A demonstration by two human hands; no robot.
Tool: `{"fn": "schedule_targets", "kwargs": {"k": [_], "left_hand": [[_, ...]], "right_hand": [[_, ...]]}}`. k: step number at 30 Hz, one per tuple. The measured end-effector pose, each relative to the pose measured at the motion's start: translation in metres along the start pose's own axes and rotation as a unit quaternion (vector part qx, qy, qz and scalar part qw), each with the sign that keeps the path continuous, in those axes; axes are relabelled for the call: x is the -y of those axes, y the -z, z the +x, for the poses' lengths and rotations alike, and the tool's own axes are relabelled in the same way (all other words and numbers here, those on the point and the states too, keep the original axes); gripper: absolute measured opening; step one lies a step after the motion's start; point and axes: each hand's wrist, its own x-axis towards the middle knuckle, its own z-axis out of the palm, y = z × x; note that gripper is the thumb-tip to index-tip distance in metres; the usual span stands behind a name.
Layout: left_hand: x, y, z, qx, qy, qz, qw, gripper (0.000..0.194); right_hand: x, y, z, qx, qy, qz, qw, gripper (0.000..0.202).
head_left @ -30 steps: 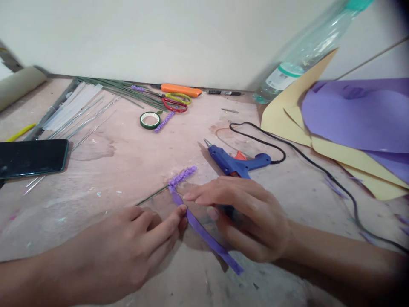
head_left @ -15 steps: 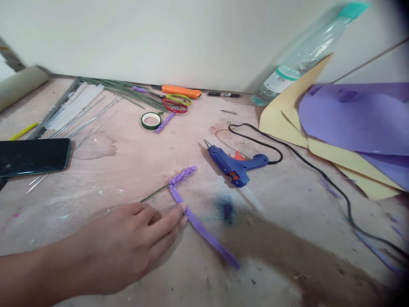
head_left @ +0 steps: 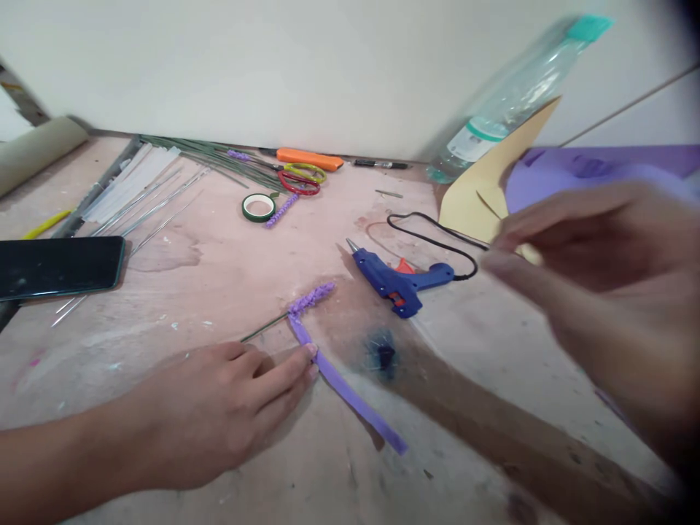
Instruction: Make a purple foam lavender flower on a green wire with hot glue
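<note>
My left hand (head_left: 219,415) rests on the table, its fingertips pinching a long purple strip (head_left: 355,403). The strip's upper end meets a fringed purple piece (head_left: 313,297) wound round a green wire stem (head_left: 265,327); the stem's lower end runs under my fingers. Blurred and raised at the right, my right hand (head_left: 596,255) has its thumb and fingers drawn together; whether anything is between them is too smeared to tell. A blue glue gun (head_left: 402,283) lies on its side between the two hands, nozzle pointing up and left.
Behind are green tape (head_left: 259,208), scissors (head_left: 300,179), an orange cutter (head_left: 309,157) and green wires (head_left: 219,154). A phone (head_left: 60,268) lies left. At the right are a bottle (head_left: 475,138), yellow paper (head_left: 475,197), purple sheets (head_left: 617,157) and a black cord (head_left: 432,219).
My right hand has come into view at the right, over the papers and cord. My left hand keeps its hold on the strip, and the glue gun lies where it was.
</note>
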Motion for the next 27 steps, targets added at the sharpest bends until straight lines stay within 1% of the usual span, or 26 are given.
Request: {"fn": "schedule_targets", "kwargs": {"k": [1,3,4,6,8,11,15,19,22,25,27], "left_hand": [[0.0,0.0,0.0,0.002,-0.001,-0.001,1.0,0.058],[0.0,-0.001,0.0,0.001,-0.002,-0.004,1.0,0.059],[0.0,-0.002,0.0,-0.003,-0.002,-0.005,1.0,0.058],[0.0,-0.003,-0.001,-0.012,-0.005,-0.006,1.0,0.058],[0.0,-0.004,-0.001,-0.015,-0.006,-0.004,1.0,0.058],[-0.001,-0.003,-0.002,-0.012,-0.008,-0.006,1.0,0.058],[0.0,-0.001,-0.002,-0.003,-0.011,-0.018,1.0,0.059],[0.0,-0.001,0.0,0.001,-0.008,-0.02,1.0,0.062],[0.001,-0.001,0.001,-0.004,-0.008,-0.021,1.0,0.062],[0.002,-0.001,0.0,-0.009,-0.008,-0.021,1.0,0.06],[0.001,-0.002,-0.002,-0.011,-0.01,-0.02,1.0,0.059]], "right_hand": [[0.009,-0.016,0.012,0.017,-0.004,0.037,0.999,0.015],[0.029,-0.042,0.024,0.085,0.005,0.117,0.99,0.017],[0.037,-0.05,0.025,0.125,0.015,0.144,0.982,0.017],[0.047,-0.059,0.02,0.165,0.029,0.178,0.97,0.015],[0.049,-0.063,0.015,0.177,0.017,0.2,0.963,0.011],[0.042,-0.069,0.013,0.178,-0.011,0.221,0.959,0.008],[0.032,-0.077,0.015,0.181,-0.043,0.246,0.951,0.009],[0.031,-0.078,0.016,0.187,-0.067,0.259,0.945,0.011],[0.032,-0.078,0.016,0.199,-0.069,0.243,0.947,0.001],[0.031,-0.079,0.016,0.218,-0.076,0.229,0.946,0.013],[0.03,-0.08,0.015,0.226,-0.082,0.226,0.944,0.017]]}}
